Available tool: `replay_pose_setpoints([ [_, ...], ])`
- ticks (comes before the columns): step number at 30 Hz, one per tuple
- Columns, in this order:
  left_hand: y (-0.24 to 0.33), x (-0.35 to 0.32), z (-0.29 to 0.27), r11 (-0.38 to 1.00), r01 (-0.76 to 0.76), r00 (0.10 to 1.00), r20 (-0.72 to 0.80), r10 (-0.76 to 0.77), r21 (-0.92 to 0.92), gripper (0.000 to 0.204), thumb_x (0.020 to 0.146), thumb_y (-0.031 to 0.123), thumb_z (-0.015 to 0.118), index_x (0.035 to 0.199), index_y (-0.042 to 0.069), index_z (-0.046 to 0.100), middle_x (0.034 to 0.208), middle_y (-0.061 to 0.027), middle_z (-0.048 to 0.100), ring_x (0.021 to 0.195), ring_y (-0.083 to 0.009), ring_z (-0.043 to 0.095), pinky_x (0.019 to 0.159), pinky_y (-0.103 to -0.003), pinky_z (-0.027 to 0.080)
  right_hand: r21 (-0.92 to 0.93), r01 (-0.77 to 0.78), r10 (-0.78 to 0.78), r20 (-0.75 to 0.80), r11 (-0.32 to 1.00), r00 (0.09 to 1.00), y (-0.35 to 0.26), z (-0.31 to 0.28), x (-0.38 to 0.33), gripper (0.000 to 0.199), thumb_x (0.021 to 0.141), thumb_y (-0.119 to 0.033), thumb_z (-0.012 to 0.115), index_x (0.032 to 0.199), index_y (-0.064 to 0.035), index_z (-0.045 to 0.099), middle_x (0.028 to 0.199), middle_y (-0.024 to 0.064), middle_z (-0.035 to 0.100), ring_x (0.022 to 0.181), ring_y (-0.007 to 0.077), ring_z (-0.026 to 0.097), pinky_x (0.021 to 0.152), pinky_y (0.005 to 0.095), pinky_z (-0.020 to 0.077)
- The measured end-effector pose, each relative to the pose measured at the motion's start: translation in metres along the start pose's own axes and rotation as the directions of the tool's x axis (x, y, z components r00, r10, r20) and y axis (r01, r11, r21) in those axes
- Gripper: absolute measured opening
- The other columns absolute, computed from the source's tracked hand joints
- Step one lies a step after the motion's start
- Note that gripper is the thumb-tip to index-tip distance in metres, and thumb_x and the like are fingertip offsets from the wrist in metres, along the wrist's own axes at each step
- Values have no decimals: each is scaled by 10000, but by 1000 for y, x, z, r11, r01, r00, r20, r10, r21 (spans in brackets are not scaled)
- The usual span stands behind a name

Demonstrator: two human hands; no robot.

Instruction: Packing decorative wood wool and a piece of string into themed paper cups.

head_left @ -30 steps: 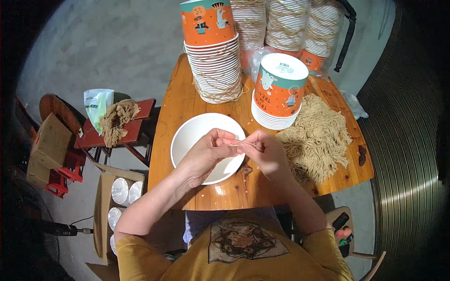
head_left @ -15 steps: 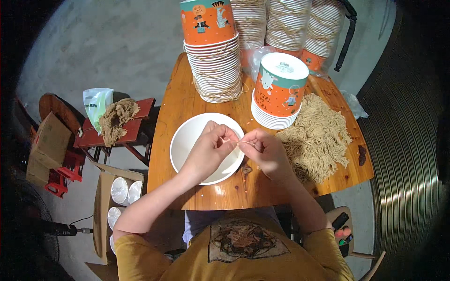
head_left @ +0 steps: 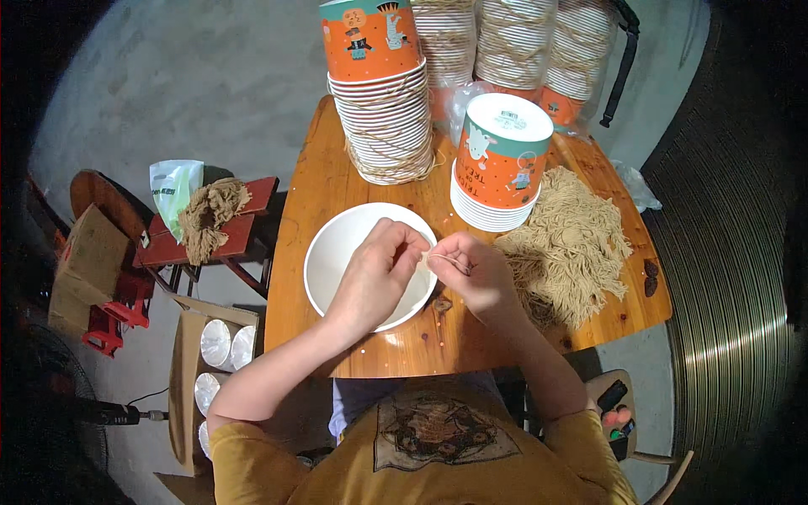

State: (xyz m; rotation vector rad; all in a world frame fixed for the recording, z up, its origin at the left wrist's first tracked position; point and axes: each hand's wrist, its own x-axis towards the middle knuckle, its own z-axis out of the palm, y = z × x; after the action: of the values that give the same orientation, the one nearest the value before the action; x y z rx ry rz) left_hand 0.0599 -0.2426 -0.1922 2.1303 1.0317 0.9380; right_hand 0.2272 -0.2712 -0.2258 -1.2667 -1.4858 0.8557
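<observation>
Above the right side of a white paper bucket (head_left: 324, 265), open side up, my two hands nearly meet at the fingertips. My right hand (head_left: 478, 273) pinches a thin tan string (head_left: 454, 263), which forms a small loop beside its thumb. The fingers of my left hand (head_left: 374, 273) are closed on the string's other part, mostly hidden by the hand. A heap of tan strings (head_left: 576, 244) lies right of my right hand. Just beyond it stands a short stack of upside-down orange and green buckets (head_left: 513, 172).
A tall stack of buckets (head_left: 383, 126) with string handles stands at the far left of the wooden table (head_left: 295, 223), with bagged stacks (head_left: 513, 42) behind. On the floor to the left are a red bench (head_left: 248, 223) and an open carton (head_left: 185, 362) of white-wrapped items.
My fingertips have shifted slightly, and the string now bows into a loop at my right hand. The buckets and string heap stay where they were.
</observation>
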Motion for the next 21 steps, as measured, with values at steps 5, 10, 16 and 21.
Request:
replay_pose_setpoints([
  [5,4,-5,-7,990,94,994,-41,-99,-107,134,880,63,548,986,-9,587,865,-119,516,756,-223,549,709,-321,451,19,14,-14,14,1000,1000,1,-1,0,118,825,-124,648,854,-25,590,627,1,556,566,49,483,529,236,411],
  [10,7,-9,-7,984,154,987,70,-147,-95,174,873,59,546,1026,-12,593,901,-140,557,762,-218,565,732,-319,462,1,15,-15,11,1000,1000,-10,-2,-2,75,837,-74,642,866,-24,595,612,-89,466,536,-9,369,481,179,291],
  [16,1,-4,-1,978,199,977,87,-193,-65,128,872,76,561,944,-29,575,821,-149,605,736,-223,601,687,-338,475,-31,28,-27,9,999,1000,-6,-2,0,109,821,-123,644,846,-30,593,636,3,570,581,57,508,539,242,424],
  [21,-2,-2,3,947,265,963,106,-249,-180,107,866,80,576,882,-18,535,776,-122,602,683,-189,590,635,-315,473,15,58,-58,11,998,998,-2,-1,-1,106,818,-114,639,855,-25,595,669,17,581,599,57,512,558,238,425],
])
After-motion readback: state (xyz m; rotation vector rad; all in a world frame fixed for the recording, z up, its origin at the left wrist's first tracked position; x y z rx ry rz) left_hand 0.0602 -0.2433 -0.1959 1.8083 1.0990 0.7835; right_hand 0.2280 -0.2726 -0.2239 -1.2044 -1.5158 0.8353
